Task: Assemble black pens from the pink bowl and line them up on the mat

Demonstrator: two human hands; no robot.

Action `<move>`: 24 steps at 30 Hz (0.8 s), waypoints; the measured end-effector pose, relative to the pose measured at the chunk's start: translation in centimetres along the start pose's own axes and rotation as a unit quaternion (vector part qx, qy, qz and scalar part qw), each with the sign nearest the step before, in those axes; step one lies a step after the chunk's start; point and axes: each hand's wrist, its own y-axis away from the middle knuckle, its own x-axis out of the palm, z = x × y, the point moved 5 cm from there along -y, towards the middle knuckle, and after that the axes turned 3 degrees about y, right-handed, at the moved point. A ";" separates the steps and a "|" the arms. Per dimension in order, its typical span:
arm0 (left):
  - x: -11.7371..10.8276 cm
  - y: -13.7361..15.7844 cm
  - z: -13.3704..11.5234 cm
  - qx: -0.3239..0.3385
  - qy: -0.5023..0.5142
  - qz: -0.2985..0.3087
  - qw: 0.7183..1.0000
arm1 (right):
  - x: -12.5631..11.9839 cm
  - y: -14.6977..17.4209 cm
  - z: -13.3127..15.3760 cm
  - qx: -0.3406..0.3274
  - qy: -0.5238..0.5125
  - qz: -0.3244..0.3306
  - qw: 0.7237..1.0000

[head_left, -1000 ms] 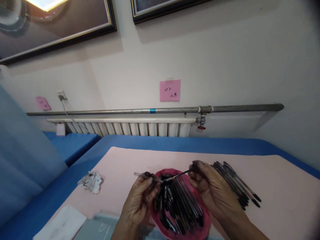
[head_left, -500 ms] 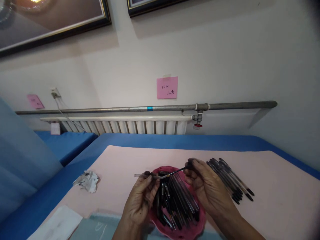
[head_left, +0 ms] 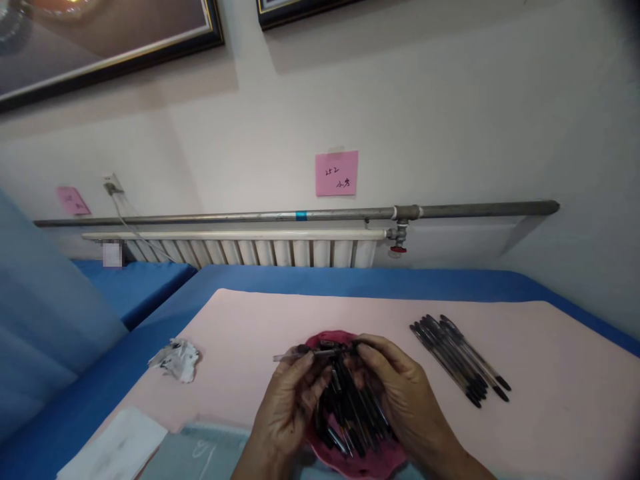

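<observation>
Above a pink scalloped bowl, my left hand pinches a clear pen barrel that lies nearly level, its left end sticking out past the fingers. My right hand is closed at the barrel's right end, on a thin dark ink refill in line with it. Fingers cover much of the refill, so how deep it sits cannot be seen. Dark smudges mark both hands. Black pen parts fill the bowl below, partly hidden by the hands.
Several black-capped pens lie in a bundle on the pink mat, right of the bowl. To the left are a crumpled stained tissue, a white sheet and grey-green cloth. A radiator runs along the wall behind.
My right hand has moved left and slightly down, close to my left hand. The stretch of refill visible between the hands has become much shorter.
</observation>
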 end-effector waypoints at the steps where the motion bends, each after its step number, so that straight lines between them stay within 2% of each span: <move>1: 0.1 0.1 -0.1 -0.003 -0.010 0.013 1.000 | -0.2 -0.3 -0.3 0.020 -0.032 -0.011 0.999; 4: 0.5 0.5 -0.6 -0.049 -0.039 0.062 0.996 | -1.0 -1.3 -1.0 0.081 -0.124 -0.049 0.988; 6: 0.7 0.7 -1.2 -0.080 -0.070 0.104 0.989 | -1.6 -1.8 -1.3 0.110 -0.150 -0.061 0.981; 8: 0.4 0.7 -1.9 -0.090 -0.122 0.108 0.983 | -1.9 -2.1 -1.3 0.125 -0.150 -0.061 0.979; 11: -0.3 0.6 -2.2 -0.091 -0.224 0.109 0.964 | -1.9 -2.1 -1.0 0.125 -0.126 -0.046 0.983; 14: -0.8 0.8 -1.2 -0.118 -0.293 0.152 0.937 | -1.5 -1.9 -0.8 0.121 -0.092 -0.025 0.988; 17: -1.1 1.1 0.0 -0.148 -0.322 0.176 0.918 | -1.0 -1.6 -1.1 0.123 -0.034 0.011 0.992; 20: -0.8 1.4 0.6 -0.144 -0.336 0.200 0.909 | -0.8 -1.3 -1.5 0.117 0.048 0.047 0.991; 24: -0.3 1.8 1.0 -0.157 -0.340 0.223 0.900 | -0.8 -1.1 -1.8 0.110 0.097 0.062 0.987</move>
